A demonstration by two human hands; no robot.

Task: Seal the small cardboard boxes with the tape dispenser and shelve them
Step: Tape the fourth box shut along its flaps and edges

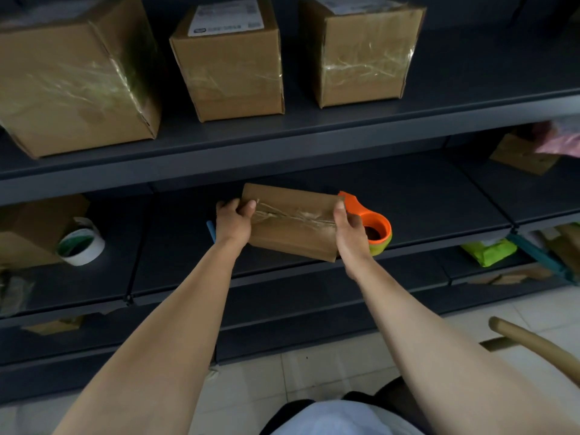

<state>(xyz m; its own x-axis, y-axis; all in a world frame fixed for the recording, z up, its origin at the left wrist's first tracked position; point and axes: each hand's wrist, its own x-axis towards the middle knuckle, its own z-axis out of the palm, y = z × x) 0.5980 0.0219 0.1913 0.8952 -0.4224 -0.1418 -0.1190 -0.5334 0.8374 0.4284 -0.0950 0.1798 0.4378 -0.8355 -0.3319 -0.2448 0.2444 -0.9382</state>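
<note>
A small flat cardboard box [290, 227] with a crinkled strip of clear tape across its top is held over the middle shelf [439, 211]. My left hand [233, 222] grips its left end, thumb on top. My right hand [348, 233] grips its right end, thumb on the taped seam. An orange and green tape dispenser [376, 229] lies on the shelf just behind my right hand, partly hidden by it. Three taped boxes stand on the upper shelf: a large box [75, 80], a middle box [230, 64] and a right box [361, 54].
A white tape roll [81, 243] leans by a brown box [31, 227] at the shelf's left. A blue handle [211, 230] pokes out beside my left wrist. Cardboard [524, 152] and a green packet [489, 251] lie at right. A wooden chair back [533, 343] is at lower right.
</note>
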